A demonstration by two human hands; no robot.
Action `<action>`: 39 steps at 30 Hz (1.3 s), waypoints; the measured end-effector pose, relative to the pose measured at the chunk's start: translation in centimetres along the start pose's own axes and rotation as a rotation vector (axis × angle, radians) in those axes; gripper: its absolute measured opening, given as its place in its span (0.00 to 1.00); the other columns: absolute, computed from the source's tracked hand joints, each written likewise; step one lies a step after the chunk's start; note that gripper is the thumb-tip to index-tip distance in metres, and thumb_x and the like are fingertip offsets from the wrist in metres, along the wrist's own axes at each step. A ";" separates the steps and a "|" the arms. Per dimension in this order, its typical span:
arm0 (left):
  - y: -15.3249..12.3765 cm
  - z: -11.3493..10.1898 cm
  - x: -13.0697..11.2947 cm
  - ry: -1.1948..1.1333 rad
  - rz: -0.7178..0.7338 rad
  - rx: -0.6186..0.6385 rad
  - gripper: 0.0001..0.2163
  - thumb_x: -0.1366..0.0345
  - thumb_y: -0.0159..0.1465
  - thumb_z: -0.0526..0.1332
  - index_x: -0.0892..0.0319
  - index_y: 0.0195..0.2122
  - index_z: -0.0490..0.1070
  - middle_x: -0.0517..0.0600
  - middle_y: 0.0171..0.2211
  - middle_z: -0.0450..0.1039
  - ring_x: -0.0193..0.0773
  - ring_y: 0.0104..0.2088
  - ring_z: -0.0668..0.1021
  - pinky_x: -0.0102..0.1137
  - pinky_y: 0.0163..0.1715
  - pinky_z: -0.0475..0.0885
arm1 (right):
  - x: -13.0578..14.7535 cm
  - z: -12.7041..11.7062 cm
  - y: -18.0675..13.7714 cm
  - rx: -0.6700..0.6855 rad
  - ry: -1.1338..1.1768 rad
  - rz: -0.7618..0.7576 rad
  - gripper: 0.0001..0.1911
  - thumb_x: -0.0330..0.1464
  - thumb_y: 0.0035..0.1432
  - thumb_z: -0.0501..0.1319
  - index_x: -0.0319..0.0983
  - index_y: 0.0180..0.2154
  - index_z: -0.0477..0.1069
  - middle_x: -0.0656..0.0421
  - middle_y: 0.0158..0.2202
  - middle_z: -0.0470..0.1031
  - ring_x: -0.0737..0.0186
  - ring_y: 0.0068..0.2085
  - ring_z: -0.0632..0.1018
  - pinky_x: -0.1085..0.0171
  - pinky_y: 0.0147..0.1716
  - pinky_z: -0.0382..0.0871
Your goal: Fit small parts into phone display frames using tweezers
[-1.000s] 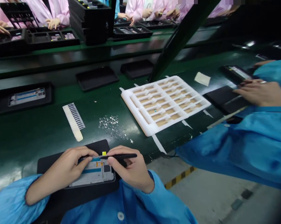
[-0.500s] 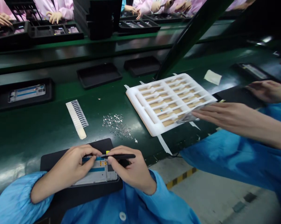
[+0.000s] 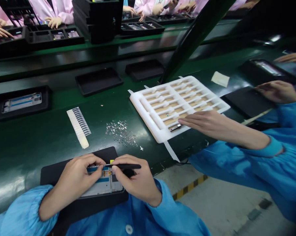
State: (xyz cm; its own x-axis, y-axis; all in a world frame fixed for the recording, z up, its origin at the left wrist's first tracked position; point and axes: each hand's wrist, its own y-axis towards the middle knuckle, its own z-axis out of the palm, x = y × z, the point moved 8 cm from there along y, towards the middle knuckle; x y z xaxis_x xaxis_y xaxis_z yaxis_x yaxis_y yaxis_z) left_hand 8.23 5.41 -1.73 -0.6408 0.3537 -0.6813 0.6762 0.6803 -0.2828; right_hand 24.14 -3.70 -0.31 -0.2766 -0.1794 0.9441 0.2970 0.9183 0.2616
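Observation:
My right hand grips a pair of black tweezers, lying nearly level with the tips toward the left. My left hand is closed in a pinch at those tips; whatever is between its thumb and forefinger is too small to make out. Under both hands lies a phone frame with blue strips and a small orange-gold part. It rests on a black tray. A yellow tab shows at its upper edge, between my hands. Many small metal pieces are scattered just beyond the tray.
A strip of metal pins lies left of the pieces. At the right, a co-worker's hand reaches over a white slotted tray taped to the bench. Black trays line the back, one holding another phone frame. A dark post slants across.
The co-worker's hand has moved left and lower over the white tray, and a dark flat piece now shows in a front slot. My hands keep nearly the same pose. The view has shifted slightly.

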 end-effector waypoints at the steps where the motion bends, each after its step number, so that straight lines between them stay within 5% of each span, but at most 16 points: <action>1: 0.0 0.0 0.0 0.005 0.001 -0.006 0.09 0.57 0.68 0.61 0.47 0.40 0.83 0.41 0.42 0.85 0.38 0.42 0.85 0.30 0.39 0.76 | 0.1 0.0 -0.1 -0.006 -0.005 -0.013 0.07 0.27 0.64 0.67 0.42 0.40 0.84 0.56 0.37 0.86 0.60 0.37 0.87 0.64 0.37 0.83; 14: 0.0 -0.4 -0.9 0.079 0.081 -0.018 0.13 0.56 0.74 0.58 0.48 0.44 0.83 0.42 0.43 0.85 0.36 0.41 0.86 0.28 0.38 0.76 | 1.1 0.6 -1.3 0.062 -0.091 -0.242 0.13 0.23 0.68 0.65 0.41 0.51 0.80 0.51 0.45 0.85 0.57 0.45 0.86 0.59 0.47 0.86; 20: -1.6 -0.8 -2.5 0.341 0.413 -0.115 0.16 0.61 0.78 0.53 0.56 0.55 0.80 0.49 0.46 0.85 0.39 0.43 0.86 0.32 0.43 0.80 | 1.2 0.6 -1.5 0.065 -0.113 -0.276 0.15 0.23 0.68 0.64 0.42 0.53 0.79 0.52 0.45 0.85 0.58 0.45 0.85 0.59 0.47 0.85; 24: -3.3 -1.0 -4.0 0.608 0.589 -0.264 0.15 0.66 0.78 0.54 0.63 0.50 0.81 0.53 0.40 0.85 0.44 0.39 0.85 0.38 0.41 0.78 | 1.2 0.9 -1.4 0.052 -0.112 -0.247 0.13 0.22 0.68 0.64 0.39 0.50 0.79 0.50 0.44 0.84 0.57 0.43 0.85 0.59 0.46 0.84; 32: 2.5 -6.4 -0.8 0.755 0.299 -0.337 0.14 0.59 0.76 0.57 0.57 0.48 0.82 0.53 0.49 0.83 0.48 0.47 0.83 0.39 0.43 0.79 | 0.6 -2.1 -0.9 -0.186 0.038 -0.107 0.08 0.24 0.66 0.66 0.39 0.43 0.83 0.53 0.40 0.85 0.58 0.41 0.86 0.62 0.43 0.83; 39: 4.9 -4.7 1.4 0.904 0.230 -0.319 0.16 0.64 0.76 0.52 0.64 0.44 0.79 0.59 0.43 0.80 0.53 0.43 0.82 0.44 0.42 0.79 | -0.1 -3.9 -1.9 -0.248 0.010 -0.103 0.08 0.24 0.66 0.66 0.39 0.43 0.83 0.54 0.41 0.85 0.59 0.42 0.86 0.62 0.44 0.82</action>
State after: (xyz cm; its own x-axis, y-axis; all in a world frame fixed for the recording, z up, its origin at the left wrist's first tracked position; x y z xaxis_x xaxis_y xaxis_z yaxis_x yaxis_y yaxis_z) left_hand 8.93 12.19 -0.89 -0.6325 0.7663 0.1132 0.7745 0.6277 0.0780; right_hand 27.15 -6.80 -0.14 -0.3080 -0.2719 0.9117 0.4828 0.7811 0.3960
